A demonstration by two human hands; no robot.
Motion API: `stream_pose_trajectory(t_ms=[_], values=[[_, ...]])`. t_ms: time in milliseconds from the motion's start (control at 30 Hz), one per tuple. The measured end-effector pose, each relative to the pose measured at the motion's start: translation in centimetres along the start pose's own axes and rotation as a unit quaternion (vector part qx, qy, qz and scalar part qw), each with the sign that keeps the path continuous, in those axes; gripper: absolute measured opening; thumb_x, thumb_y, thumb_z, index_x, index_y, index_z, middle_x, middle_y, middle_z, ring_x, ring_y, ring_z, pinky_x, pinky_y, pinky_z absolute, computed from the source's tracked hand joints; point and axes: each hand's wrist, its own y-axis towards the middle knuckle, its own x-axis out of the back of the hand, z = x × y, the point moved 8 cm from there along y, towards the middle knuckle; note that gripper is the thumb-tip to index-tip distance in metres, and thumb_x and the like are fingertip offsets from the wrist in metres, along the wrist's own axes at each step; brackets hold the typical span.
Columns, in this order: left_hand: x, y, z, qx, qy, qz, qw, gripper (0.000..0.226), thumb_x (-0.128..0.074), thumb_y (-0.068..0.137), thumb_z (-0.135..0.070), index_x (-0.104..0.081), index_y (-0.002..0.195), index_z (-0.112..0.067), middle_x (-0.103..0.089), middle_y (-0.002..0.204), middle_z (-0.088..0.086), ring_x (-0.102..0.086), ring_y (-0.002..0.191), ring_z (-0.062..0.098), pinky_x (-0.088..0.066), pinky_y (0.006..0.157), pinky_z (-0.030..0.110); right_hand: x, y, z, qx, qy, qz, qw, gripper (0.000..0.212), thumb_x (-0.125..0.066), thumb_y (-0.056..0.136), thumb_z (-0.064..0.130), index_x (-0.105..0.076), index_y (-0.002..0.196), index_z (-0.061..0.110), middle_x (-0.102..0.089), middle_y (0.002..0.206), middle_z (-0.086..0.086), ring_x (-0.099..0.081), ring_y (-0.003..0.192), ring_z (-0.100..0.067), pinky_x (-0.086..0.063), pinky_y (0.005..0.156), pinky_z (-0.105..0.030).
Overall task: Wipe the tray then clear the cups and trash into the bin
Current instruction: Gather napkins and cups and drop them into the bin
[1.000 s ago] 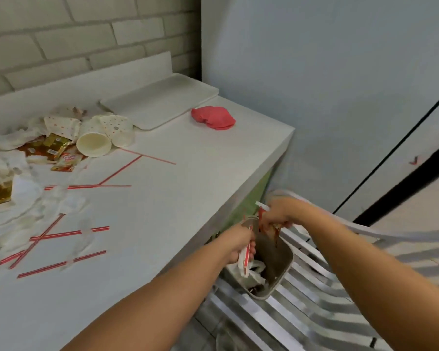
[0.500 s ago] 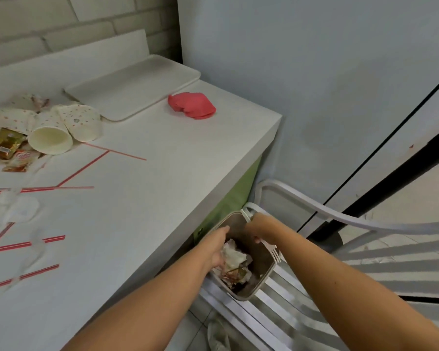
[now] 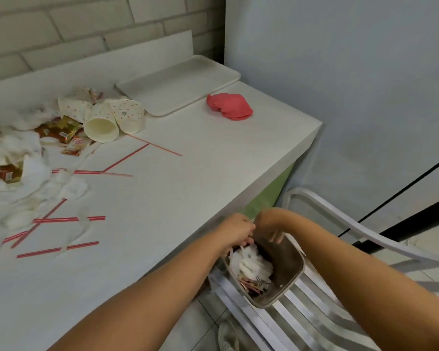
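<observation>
A grey bin (image 3: 287,268) stands on a white slatted chair beside the table, with tissues and red striped straws inside. My left hand (image 3: 237,231) hovers at the bin's near-table corner with its fingers curled; I cannot tell whether they grip anything. My right hand (image 3: 270,224) is just beside it, fingers apart and pointing down into the bin, holding nothing. The white tray (image 3: 178,89) lies empty at the table's back. Paper cups (image 3: 102,122) lie tipped to the tray's left. A red cloth (image 3: 230,106) sits in front of the tray.
Crumpled tissues (image 3: 15,145), snack wrappers (image 3: 61,129) and several striped straws (image 3: 69,219) litter the table's left half. The table edge (image 3: 264,178) runs just left of the bin. The chair's armrest (image 3: 340,221) curves to the right. Brick and grey walls close the back.
One second ago both hands held straws and paper over the bin; that trash now lies inside. The hands have lifted from inside the bin to its rim.
</observation>
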Motion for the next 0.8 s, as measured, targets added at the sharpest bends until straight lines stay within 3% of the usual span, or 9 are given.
stream_pose_trajectory(t_ms=[67,167,267,333,433,533,633,733,800], values=[[1.2,-1.2,-1.7,-0.042,0.012,-0.011,0.999,0.013,-0.043,0.096,-0.010,-0.055,0.093,-0.006,-0.059,0.071,0.005,-0.058,0.062,0.013,-0.050,0.064,0.023,0.8,-1.0,1.6,0.005,-0.057,0.043,0.997,0.040,-0.047,0.096,0.018,-0.048,0.129,-0.006,-0.058,0.124,-0.025,-0.066,0.085,-0.030,-0.056,0.059,-0.030],[4.4,-3.9,-3.9,-0.099,0.046,-0.038,0.993,0.017,-0.044,0.094,-0.009,-0.057,0.084,-0.007,-0.062,0.069,0.007,-0.060,0.057,0.018,-0.051,0.058,0.024,2.4,-3.4,4.9,0.020,-0.164,0.056,0.985,0.040,-0.040,0.101,0.021,-0.045,0.130,-0.005,-0.065,0.108,-0.021,-0.065,0.065,-0.022,-0.052,0.043,-0.021],[9.4,-7.7,-5.4,-0.158,0.100,-0.132,0.973,0.016,-0.047,0.091,-0.010,-0.054,0.077,-0.011,-0.056,0.068,0.001,-0.054,0.058,0.016,-0.046,0.054,0.022,3.6,-7.4,10.6,0.088,-0.230,0.019,0.969,0.032,-0.047,0.098,0.020,-0.051,0.122,-0.001,-0.067,0.074,-0.010,-0.058,0.047,-0.015,-0.044,0.044,-0.019],[12.0,-9.7,-6.1,-0.190,0.131,-0.195,0.953,0.010,-0.050,0.089,-0.010,-0.053,0.079,-0.010,-0.052,0.072,-0.002,-0.049,0.071,0.017,-0.039,0.058,0.021,3.9,-9.6,13.8,0.146,-0.262,-0.022,0.954,0.024,-0.052,0.094,0.021,-0.058,0.109,0.003,-0.065,0.067,-0.005,-0.046,0.043,-0.012,-0.036,0.045,-0.020],[16.8,-13.0,-4.4,-0.192,0.131,-0.271,0.934,0.005,-0.051,0.089,-0.011,-0.052,0.084,-0.011,-0.052,0.078,-0.002,-0.046,0.070,0.013,-0.034,0.054,0.017,2.1,-12.0,19.6,0.235,-0.271,-0.067,0.931,0.013,-0.055,0.092,0.021,-0.060,0.095,0.010,-0.061,0.061,0.001,-0.045,0.045,-0.011,-0.035,0.048,-0.020],[21.4,-16.3,-0.9,-0.165,0.123,-0.324,0.923,0.005,-0.051,0.089,-0.010,-0.051,0.085,-0.013,-0.051,0.077,-0.006,-0.046,0.069,0.009,-0.033,0.054,0.017,-0.9,-13.2,25.0,0.315,-0.259,-0.095,0.908,0.013,-0.057,0.089,0.019,-0.063,0.094,0.009,-0.060,0.067,0.000,-0.052,0.051,-0.010,-0.038,0.049,-0.019],[24.8,-19.2,3.3,-0.111,0.168,-0.346,0.916,0.010,-0.050,0.085,-0.002,-0.052,0.085,-0.012,-0.053,0.085,-0.001,-0.048,0.076,0.016,-0.037,0.058,0.020,-4.3,-13.6,29.5,0.365,-0.257,-0.108,0.888,0.018,-0.059,0.089,0.020,-0.067,0.101,0.009,-0.064,0.087,-0.005,-0.057,0.065,-0.015,-0.042,0.051,-0.019],[27.9,-22.1,7.8,-0.042,0.197,-0.364,0.909,0.013,-0.049,0.084,0.000,-0.053,0.084,-0.013,-0.051,0.090,0.001,-0.050,0.083,0.018,-0.041,0.067,0.023,-7.3,-14.0,33.3,0.397,-0.288,-0.134,0.861,0.033,-0.065,0.086,0.027,-0.063,0.115,0.009,-0.061,0.115,-0.007,-0.059,0.101,-0.023,-0.045,0.071,-0.026],[29.9,-24.1,10.7,0.001,0.192,-0.385,0.903,0.013,-0.050,0.085,-0.002,-0.053,0.086,-0.015,-0.051,0.091,-0.001,-0.050,0.085,0.017,-0.041,0.067,0.023,-9.0,-13.3,34.4,0.380,-0.320,-0.141,0.856,0.055,-0.069,0.081,0.040,-0.054,0.124,0.008,-0.052,0.125,-0.009,-0.053,0.112,-0.024,-0.045,0.085,-0.031]])
